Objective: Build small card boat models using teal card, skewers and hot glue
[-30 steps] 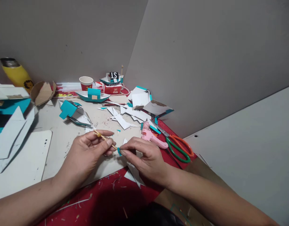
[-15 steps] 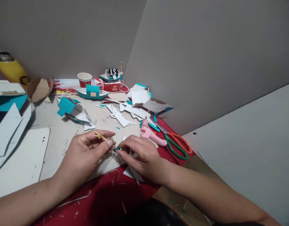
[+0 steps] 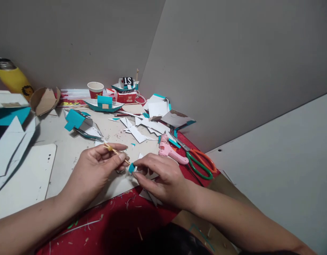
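My left hand (image 3: 99, 166) is closed on a thin wooden stick (image 3: 116, 152), pinched between thumb and fingers. A yellowish band or wrap sits near the stick's upper left end, where another short piece shows. At the stick's lower right end is a small teal card piece (image 3: 131, 167). My right hand (image 3: 158, 173) pinches that piece by its right edge with thumb and forefinger. Beyond my left hand lies a teal-and-white card boat (image 3: 85, 129) with a teal roof. The pink glue gun (image 3: 170, 150) rests just past my right hand.
Scissors (image 3: 200, 164) with green and orange handles lie on the right. White card scraps (image 3: 153, 124) cover the back middle. Behind stand another card boat (image 3: 103, 104), a paper cup (image 3: 95, 90) and a small boat on a red box (image 3: 126, 96). A yellow bottle (image 3: 13, 78) is far left.
The stick has shifted slightly left and up with my left hand. More of the teal card piece shows between the hands now, and my right fingers have opened a little.
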